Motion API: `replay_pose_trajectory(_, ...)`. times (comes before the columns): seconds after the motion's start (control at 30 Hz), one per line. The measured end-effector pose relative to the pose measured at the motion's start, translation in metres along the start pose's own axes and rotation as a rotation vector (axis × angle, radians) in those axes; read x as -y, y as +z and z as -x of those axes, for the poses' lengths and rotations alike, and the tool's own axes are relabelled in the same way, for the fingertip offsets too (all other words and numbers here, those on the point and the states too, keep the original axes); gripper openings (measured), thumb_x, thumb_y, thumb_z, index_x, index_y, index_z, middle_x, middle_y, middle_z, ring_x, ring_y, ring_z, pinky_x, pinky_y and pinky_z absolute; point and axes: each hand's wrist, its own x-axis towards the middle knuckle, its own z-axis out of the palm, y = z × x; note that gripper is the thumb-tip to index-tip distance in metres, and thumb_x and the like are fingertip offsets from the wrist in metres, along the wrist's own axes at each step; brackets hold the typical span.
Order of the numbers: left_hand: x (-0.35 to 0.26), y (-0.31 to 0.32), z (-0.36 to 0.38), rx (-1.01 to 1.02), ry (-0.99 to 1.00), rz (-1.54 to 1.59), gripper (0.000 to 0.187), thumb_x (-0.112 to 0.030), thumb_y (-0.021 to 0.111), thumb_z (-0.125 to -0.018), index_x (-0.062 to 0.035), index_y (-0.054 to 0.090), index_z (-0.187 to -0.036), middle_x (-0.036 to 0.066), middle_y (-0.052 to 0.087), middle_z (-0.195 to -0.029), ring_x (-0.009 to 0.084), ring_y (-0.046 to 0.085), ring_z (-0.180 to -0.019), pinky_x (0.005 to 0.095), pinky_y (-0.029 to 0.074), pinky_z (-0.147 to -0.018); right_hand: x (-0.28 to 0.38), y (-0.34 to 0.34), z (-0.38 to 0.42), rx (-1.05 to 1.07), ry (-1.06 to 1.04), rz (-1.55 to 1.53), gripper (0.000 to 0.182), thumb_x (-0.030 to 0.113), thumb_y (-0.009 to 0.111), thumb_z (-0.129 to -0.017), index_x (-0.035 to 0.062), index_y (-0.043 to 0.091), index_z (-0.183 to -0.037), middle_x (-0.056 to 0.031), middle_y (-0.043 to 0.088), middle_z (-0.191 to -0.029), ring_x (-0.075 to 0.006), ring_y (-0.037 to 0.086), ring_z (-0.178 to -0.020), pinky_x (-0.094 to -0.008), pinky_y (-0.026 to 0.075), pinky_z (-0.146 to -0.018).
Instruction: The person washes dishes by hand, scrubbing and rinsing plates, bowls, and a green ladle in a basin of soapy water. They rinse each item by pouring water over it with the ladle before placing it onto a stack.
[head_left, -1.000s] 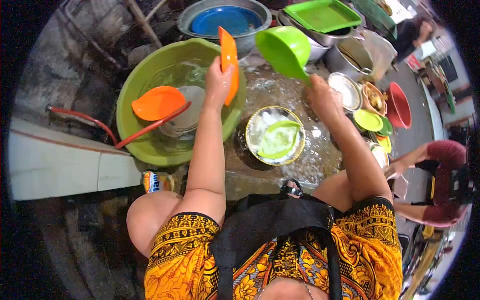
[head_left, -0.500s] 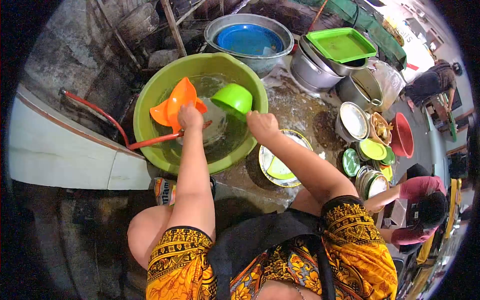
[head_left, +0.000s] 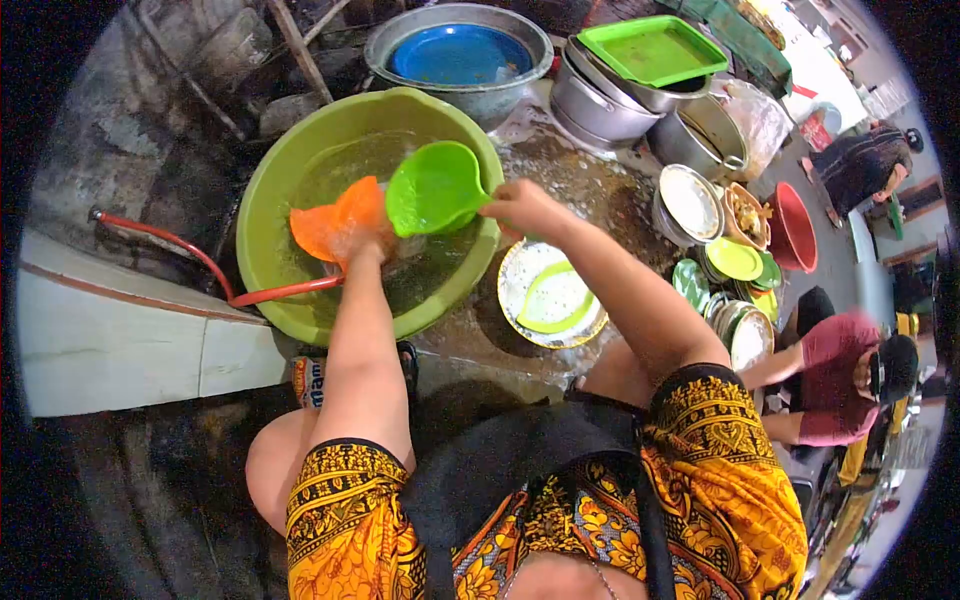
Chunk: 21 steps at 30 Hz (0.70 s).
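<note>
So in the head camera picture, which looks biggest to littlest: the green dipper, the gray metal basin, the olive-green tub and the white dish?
1. Olive-green tub
2. Gray metal basin
3. Green dipper and white dish: too alike to rank.

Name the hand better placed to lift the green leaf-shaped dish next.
Probably the right hand: it is nearer the green leaf-shaped dish, though it holds the green dipper. The left hand is farther, at the orange dishes in the basin.
</note>
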Motion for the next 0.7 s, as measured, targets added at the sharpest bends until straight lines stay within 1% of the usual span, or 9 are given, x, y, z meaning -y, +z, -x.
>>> replay_pose_trajectory(0.03,-0.004,-0.003,0.000,-0.043,0.086,0.080,0.036,-0.041,0.051,-0.085,-0.0151,0.063,-0.106,0.010,0.061,-0.110,0.0305,0.059,-0.098,0.0407,0.047,-0.082,-0.002,-0.007,0.008,0.006,-0.027,-0.126,0.025,0.024,0.063,-0.081,0.0011,0.062,-0.091,-0.0047,0.057,-0.062,-0.0110,0.051,-0.047,-0.0272,0.042,-0.043)
replay_pose_trajectory(0.07,-0.014,-0.016,-0.009,0.331,0.128,0.236,0.028,-0.031,0.051,-0.088,-0.0107,0.062,-0.105,0.009,0.065,-0.096,0.0248,0.061,-0.084,0.0362,0.049,-0.074,0.004,-0.017,0.023,0.003,-0.041,-0.152,0.024,0.024,0.062,-0.082,0.0015,0.062,-0.091,-0.0037,0.056,-0.061,-0.0102,0.049,-0.046,-0.0260,0.040,-0.042)
replay_pose_trajectory(0.1,-0.023,-0.011,-0.016,0.349,0.144,0.230,0.028,-0.031,0.051,-0.088,-0.0107,0.062,-0.105,0.009,0.065,-0.096,0.0248,0.061,-0.084,0.0362,0.049,-0.074,0.012,-0.029,0.039,-0.002,-0.059,-0.179,0.023,0.023,0.062,-0.082,0.0020,0.062,-0.090,-0.0028,0.055,-0.060,-0.0094,0.047,-0.045,-0.0248,0.038,-0.041)
replay_pose_trajectory(0.17,-0.035,0.001,-0.023,0.220,0.291,1.318,0.022,-0.024,0.052,-0.089,-0.0072,0.061,-0.100,0.004,0.064,-0.087,0.0158,0.059,-0.073,0.0285,0.047,-0.065,0.016,-0.053,0.064,-0.005,-0.079,-0.225,0.023,0.025,0.061,-0.082,0.0036,0.060,-0.090,-0.0009,0.052,-0.059,-0.0067,0.045,-0.044,-0.0225,0.032,-0.040)
replay_pose_trajectory(0.3,-0.122,-0.062,0.039,0.430,0.441,1.493,0.017,-0.022,0.055,-0.089,-0.0079,0.061,-0.095,0.001,0.062,-0.082,0.0088,0.057,-0.068,0.0233,0.044,-0.058,0.010,-0.099,0.113,-0.062,-0.166,-0.157,0.024,0.026,0.063,-0.080,0.0039,0.059,-0.087,0.0021,0.049,-0.058,-0.0042,0.041,-0.042,-0.0200,0.029,-0.037)
replay_pose_trajectory(0.43,-0.203,-0.016,0.068,0.767,0.616,1.336,0.026,-0.030,0.057,-0.087,-0.0063,0.060,-0.096,0.003,0.061,-0.082,0.0086,0.056,-0.068,0.0243,0.044,-0.059,-0.004,-0.137,0.164,-0.102,-0.135,-0.006,0.021,0.020,0.065,-0.077,0.0022,0.059,-0.087,0.0014,0.052,-0.060,-0.0034,0.043,-0.043,-0.0197,0.029,-0.038)
replay_pose_trajectory(0.57,-0.235,0.127,0.070,0.298,0.973,0.470,0.037,-0.032,0.056,-0.083,0.0008,0.058,-0.101,0.017,0.064,-0.084,0.0282,0.061,-0.080,0.0367,0.049,-0.071,-0.044,-0.151,0.187,-0.109,-0.047,0.098,0.022,0.019,0.065,-0.077,0.0014,0.059,-0.089,0.0015,0.052,-0.060,-0.0042,0.045,-0.046,-0.0201,0.033,-0.040)
replay_pose_trajectory(0.63,-0.239,0.147,0.100,0.471,0.638,0.135,0.037,-0.028,0.056,-0.080,-0.0016,0.057,-0.106,0.022,0.058,-0.107,0.0371,0.056,-0.100,0.0431,0.047,-0.082,-0.053,-0.148,0.196,-0.067,0.077,0.145,0.021,0.018,0.065,-0.077,0.0021,0.059,-0.089,0.0017,0.052,-0.059,-0.0045,0.046,-0.047,-0.0215,0.035,-0.042)
replay_pose_trajectory(0.7,-0.227,0.191,0.112,0.460,0.481,0.248,0.042,-0.028,0.060,-0.078,-0.0018,0.056,-0.111,0.020,0.056,-0.114,0.0365,0.055,-0.103,0.0406,0.047,-0.085,-0.077,-0.146,0.195,-0.068,0.160,0.265,0.023,0.018,0.067,-0.074,0.0019,0.059,-0.088,0.0002,0.053,-0.059,-0.0072,0.049,-0.049,-0.0240,0.038,-0.044)
